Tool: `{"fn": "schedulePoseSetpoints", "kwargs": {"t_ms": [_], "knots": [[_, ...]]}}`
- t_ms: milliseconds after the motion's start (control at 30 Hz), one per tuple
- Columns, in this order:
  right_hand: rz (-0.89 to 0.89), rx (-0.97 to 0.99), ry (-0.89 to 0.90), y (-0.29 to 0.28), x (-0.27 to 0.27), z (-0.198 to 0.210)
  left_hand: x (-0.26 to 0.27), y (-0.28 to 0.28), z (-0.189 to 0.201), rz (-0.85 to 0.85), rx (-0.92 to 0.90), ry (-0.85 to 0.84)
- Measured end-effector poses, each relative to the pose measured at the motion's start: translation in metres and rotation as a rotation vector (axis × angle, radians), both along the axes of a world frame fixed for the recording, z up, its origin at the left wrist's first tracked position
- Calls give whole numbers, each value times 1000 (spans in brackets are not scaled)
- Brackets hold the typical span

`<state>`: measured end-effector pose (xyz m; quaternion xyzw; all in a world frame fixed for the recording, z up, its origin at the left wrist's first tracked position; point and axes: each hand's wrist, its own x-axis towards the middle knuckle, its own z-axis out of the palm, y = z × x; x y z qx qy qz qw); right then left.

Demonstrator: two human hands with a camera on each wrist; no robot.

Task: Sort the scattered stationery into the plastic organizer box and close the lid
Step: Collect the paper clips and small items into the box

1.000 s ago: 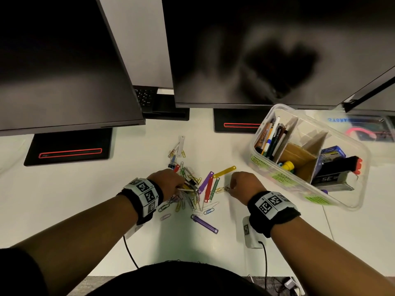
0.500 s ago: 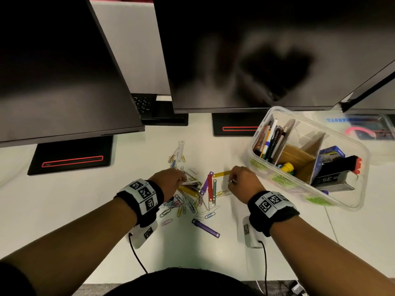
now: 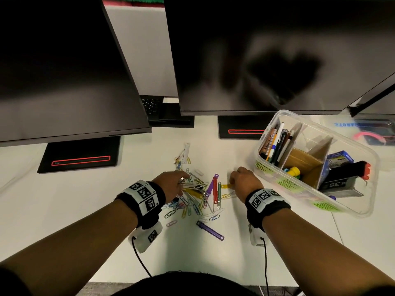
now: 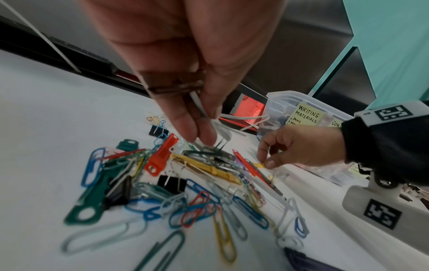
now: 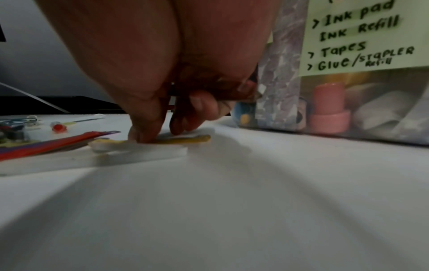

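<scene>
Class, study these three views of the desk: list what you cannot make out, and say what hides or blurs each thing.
- Left hand, head view: what it holds is hidden by its back.
- Nearest paper clips, left wrist view: blurred.
- Organizer box green labels, head view: too small to read.
- Sticky note, right wrist view: top cut off by the edge.
- Right hand: its grip on the yellow strip is dark.

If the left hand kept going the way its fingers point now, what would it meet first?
Probably the pile of paper clips just below its fingertips. The left hand points down and forward into it while gripping a white clip. Depth is unclear.
</scene>
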<state>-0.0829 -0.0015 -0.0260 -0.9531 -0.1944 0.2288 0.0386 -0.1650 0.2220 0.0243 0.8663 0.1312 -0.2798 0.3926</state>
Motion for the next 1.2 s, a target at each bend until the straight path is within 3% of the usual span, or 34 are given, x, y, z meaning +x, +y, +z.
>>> {"fn": "schedulePoseSetpoints", "kwargs": {"t_ms": [367,600,733,933,1033,1200], "knots": [[-68,39,-47,2,-17,-6,2,2,6,-28,54,-37],[-112,-126,-68,16,-23,-5,2,3,12,-51,110,-77],[-145,-140,-24,18,-17,-3,3,7,1,147,-129,-87],[-141,-100,-65,16,-17,-1,4,11,2,407,-582,39],[-203,9,-25,14,-17,4,5,14,3,453,-663,77],[-493,535,121,23,-11,16,7,14,0,422,-653,104]]}}
